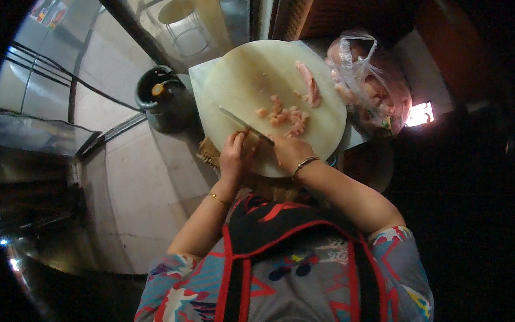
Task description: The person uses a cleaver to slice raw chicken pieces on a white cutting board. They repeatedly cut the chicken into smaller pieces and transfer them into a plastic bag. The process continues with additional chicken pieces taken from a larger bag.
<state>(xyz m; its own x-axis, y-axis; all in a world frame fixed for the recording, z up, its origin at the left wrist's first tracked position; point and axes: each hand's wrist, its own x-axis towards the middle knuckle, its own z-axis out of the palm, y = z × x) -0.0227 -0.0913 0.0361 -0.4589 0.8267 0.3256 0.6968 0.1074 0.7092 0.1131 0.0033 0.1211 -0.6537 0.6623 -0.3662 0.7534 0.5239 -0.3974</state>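
Observation:
A round white cutting board (239,79) lies before me. My right hand (292,153) grips a knife (244,123) by its handle, the blade pointing up and to the left across the board's near part. My left hand (236,154) is beside the blade, fingers curled at the board's near edge; what lies under them is hard to make out. Small pieces of raw meat (286,117) are heaped just beyond the knife. A longer strip of raw meat (309,84) lies farther right on the board.
A clear plastic bag of raw meat (372,88) stands right of the board. At the left is a dark gas cylinder (170,107) with a yellow valve knob. A brown cloth or cardboard (209,152) shows under the board's left near edge. A round stool (177,11) stands beyond.

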